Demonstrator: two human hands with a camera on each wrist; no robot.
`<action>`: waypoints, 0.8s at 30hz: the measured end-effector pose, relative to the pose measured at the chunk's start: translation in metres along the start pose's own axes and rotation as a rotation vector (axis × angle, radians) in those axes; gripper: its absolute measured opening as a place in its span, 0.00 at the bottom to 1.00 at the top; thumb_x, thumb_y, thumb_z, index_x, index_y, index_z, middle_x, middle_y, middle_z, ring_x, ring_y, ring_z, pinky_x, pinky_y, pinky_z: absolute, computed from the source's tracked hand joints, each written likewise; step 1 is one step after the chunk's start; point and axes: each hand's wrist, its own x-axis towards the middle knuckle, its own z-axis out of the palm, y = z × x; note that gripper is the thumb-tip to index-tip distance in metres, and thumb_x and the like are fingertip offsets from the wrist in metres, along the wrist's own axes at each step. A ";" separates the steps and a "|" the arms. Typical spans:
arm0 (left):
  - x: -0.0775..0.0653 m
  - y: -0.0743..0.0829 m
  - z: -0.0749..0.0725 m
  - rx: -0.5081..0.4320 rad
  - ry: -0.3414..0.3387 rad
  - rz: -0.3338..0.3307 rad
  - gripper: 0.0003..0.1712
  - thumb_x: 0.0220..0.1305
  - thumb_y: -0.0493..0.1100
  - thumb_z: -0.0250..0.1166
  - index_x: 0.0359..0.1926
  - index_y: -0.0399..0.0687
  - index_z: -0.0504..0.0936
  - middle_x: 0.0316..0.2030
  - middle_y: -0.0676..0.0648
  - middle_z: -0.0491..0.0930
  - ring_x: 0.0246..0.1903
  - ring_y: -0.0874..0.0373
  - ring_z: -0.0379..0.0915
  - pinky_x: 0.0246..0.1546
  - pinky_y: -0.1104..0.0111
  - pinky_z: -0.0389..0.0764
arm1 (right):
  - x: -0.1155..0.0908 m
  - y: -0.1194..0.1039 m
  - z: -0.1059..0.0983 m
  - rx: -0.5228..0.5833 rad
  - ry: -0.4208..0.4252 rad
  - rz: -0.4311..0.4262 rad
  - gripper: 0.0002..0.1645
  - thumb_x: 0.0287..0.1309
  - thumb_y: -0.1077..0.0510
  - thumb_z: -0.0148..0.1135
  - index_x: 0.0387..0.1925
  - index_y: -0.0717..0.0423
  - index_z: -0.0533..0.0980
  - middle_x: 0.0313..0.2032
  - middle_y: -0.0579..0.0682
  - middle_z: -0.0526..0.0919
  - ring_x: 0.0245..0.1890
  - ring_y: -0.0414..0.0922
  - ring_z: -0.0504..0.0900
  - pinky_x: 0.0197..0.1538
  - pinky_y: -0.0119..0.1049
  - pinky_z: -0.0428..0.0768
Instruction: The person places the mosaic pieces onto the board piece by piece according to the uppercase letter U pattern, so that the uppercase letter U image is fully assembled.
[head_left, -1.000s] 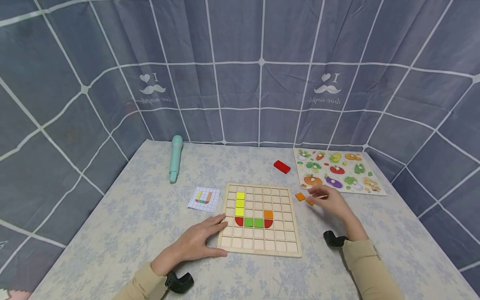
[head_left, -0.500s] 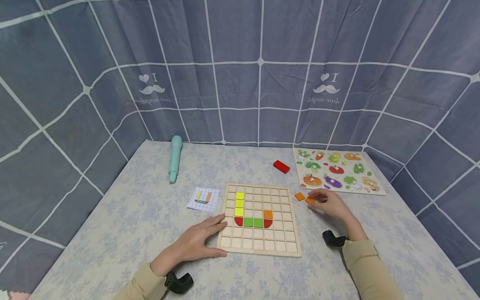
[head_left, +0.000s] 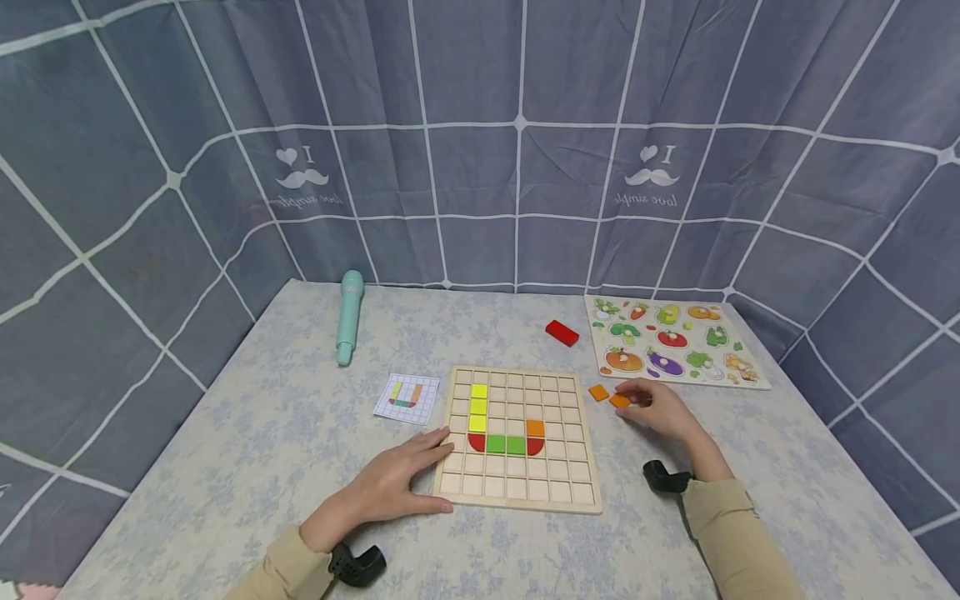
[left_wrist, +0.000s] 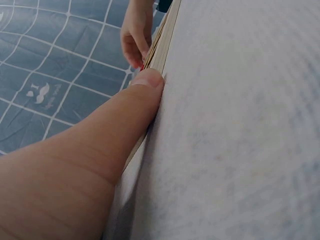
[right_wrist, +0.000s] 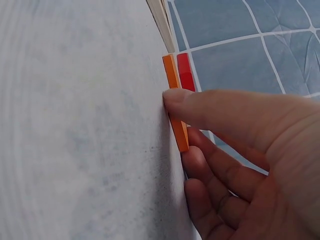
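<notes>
My left hand (head_left: 393, 479) rests at the lower left of a wooden grid board (head_left: 517, 492), fingers stretched over its left edge. In the left wrist view the thumb (left_wrist: 125, 115) lies straight along the board's side. Set in the board are yellow squares (head_left: 478, 407), green squares (head_left: 496, 444), an orange square (head_left: 535, 428) and red rounded corner pieces (head_left: 535, 447). Right of the board, my right hand (head_left: 660, 408) pinches an orange square tile (right_wrist: 181, 136) between thumb and fingers, low at the tabletop. Another orange tile (head_left: 598, 392) lies just left of it.
A pattern card (head_left: 407, 398) with a coloured U shape lies left of the board. Behind are a teal microphone (head_left: 349, 317), a red block (head_left: 562, 333) and a vegetable puzzle board (head_left: 678, 342). A blue checked curtain (head_left: 480, 167) surrounds the table.
The right hand's fingers have lowered slightly and drawn around the nearer orange tile, which now shows more between them. My left hand and the board pieces stay put.
</notes>
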 end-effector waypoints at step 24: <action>0.000 -0.001 0.000 -0.002 0.003 -0.002 0.49 0.51 0.71 0.63 0.65 0.45 0.69 0.69 0.47 0.57 0.68 0.54 0.52 0.66 0.59 0.60 | 0.003 -0.008 -0.008 0.040 -0.013 0.013 0.22 0.52 0.59 0.68 0.49 0.63 0.77 0.44 0.57 0.80 0.41 0.50 0.77 0.48 0.46 0.77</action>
